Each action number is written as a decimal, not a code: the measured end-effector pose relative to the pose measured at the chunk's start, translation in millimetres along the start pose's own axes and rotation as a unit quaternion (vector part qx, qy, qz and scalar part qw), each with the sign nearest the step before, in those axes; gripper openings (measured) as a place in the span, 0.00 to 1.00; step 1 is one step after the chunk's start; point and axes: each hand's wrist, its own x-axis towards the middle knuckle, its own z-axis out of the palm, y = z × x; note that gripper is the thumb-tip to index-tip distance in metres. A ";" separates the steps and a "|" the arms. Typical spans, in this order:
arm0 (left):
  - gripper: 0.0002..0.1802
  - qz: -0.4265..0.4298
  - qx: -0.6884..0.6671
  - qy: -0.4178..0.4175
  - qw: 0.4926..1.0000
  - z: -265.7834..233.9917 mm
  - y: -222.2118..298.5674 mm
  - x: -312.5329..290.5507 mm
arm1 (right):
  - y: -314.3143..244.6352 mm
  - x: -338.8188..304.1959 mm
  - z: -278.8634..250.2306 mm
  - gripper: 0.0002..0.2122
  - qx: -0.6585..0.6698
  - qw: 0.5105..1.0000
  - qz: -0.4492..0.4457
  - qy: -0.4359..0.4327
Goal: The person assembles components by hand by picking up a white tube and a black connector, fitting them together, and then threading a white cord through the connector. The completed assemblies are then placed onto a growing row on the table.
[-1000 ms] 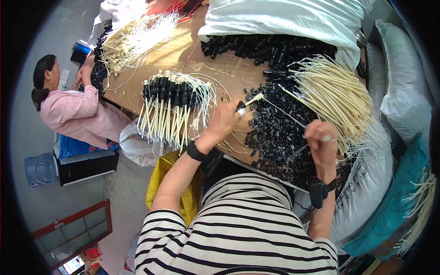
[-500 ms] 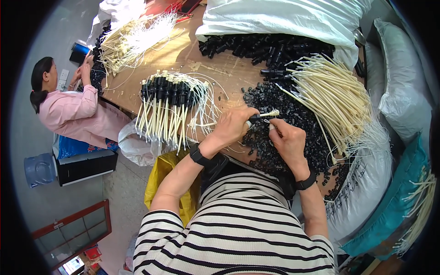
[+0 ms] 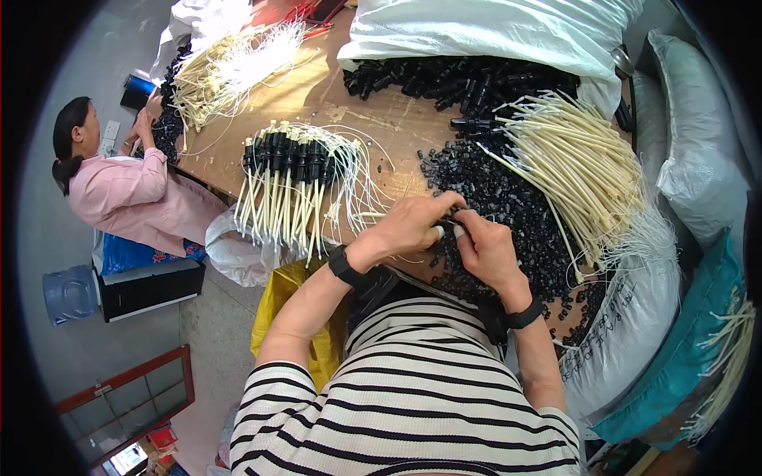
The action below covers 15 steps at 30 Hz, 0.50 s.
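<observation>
My left hand (image 3: 411, 225) is closed around a thin cream tube (image 3: 370, 214), whose tail sticks out on the left of the hand. Close against its fingertips, my right hand (image 3: 488, 250) is in a pinch. A dark bit shows between the two hands, too small and covered to name. Below and beside them spreads a pile of small black plastic pieces (image 3: 524, 210). To the left lies a row of cream tubes with black sleeves (image 3: 290, 163) and white threads, partly over the table edge.
Loose cream tubes (image 3: 575, 174) lie at the right. Behind them, larger black fittings (image 3: 468, 83) spill from a white sack (image 3: 484, 32). More threaded tubes (image 3: 230, 75) lie far left, near a person in pink (image 3: 119, 190). Filled sacks (image 3: 635, 341) stand at the right.
My hands have come together; the right moved up and left to the left hand's fingertips. The tube's right end, visible before, is now hidden by the fingers.
</observation>
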 end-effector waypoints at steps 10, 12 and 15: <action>0.08 0.122 0.011 0.221 0.967 6.4 -1.0 2.1 | 1.3 -2.0 11.5 0.07 -0.114 0.993 0.008 0.042; 0.07 0.082 -0.060 0.214 0.971 4.5 -3.7 1.9 | 0.5 -1.4 10.9 0.08 -0.105 0.989 -0.050 0.093; 0.06 0.022 -0.211 0.196 0.957 1.5 -8.2 0.1 | -1.2 -3.0 5.9 0.06 -0.101 0.992 -0.009 0.077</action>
